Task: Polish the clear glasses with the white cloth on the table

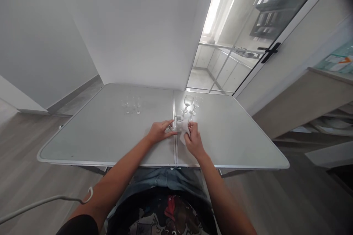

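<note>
My left hand (160,131) is closed around the foot end of a clear wine glass (170,127), which lies sideways over the table's middle seam. My right hand (193,137) grips a white cloth (183,126) against the bowl end of the same glass. The cloth covers much of the bowl, so its outline is hard to see. Just beyond my hands stand two upright wine glasses, one (188,101) close beside the other (194,110).
A light grey folding table (104,136) with a metal rim spans the view. More clear glasses (137,106) stand on its left half, faint against the surface. Behind the table are a white wall and a glazed door (228,51). Shelving (317,91) stands at right.
</note>
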A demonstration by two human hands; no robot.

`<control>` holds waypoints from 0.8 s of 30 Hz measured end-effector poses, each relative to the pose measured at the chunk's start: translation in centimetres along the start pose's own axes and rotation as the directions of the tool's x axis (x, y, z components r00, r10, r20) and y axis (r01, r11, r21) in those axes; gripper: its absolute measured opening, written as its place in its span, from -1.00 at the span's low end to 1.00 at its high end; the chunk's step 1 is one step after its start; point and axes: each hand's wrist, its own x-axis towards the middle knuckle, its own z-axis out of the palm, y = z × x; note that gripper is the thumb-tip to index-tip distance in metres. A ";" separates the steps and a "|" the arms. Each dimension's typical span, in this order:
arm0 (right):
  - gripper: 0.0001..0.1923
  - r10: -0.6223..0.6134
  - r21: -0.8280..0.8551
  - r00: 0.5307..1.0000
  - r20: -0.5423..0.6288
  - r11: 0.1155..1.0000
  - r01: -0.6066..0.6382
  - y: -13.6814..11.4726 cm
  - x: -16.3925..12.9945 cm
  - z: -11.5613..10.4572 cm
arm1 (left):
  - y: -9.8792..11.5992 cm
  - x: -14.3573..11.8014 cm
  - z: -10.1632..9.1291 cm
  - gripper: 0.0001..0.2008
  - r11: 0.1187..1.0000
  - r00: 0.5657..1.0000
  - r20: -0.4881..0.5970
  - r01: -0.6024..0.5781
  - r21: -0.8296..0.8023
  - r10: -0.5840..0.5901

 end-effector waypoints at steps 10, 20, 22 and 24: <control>-0.06 -0.173 -0.124 0.878 0.446 0.960 0.252 0.6 1.0 -2.8 | 0.8 0.2 -0.7 -0.45 0.995 0.983 0.162 -0.093 0.027 0.088; -0.05 -0.298 -0.236 0.882 0.365 0.887 0.397 3.7 0.9 -1.7 | 0.3 0.1 0.0 -0.45 0.998 0.998 0.042 -0.038 -0.043 0.039; -0.04 -0.265 -0.273 0.878 0.399 0.879 0.390 3.2 1.1 -1.6 | 0.2 0.2 -0.3 -0.47 0.999 0.999 0.031 -0.026 -0.039 0.027; -0.06 -0.197 -0.179 0.904 0.379 0.943 0.281 2.2 1.1 -1.8 | 0.0 0.3 -0.6 -0.48 0.999 0.999 0.039 -0.030 -0.045 0.032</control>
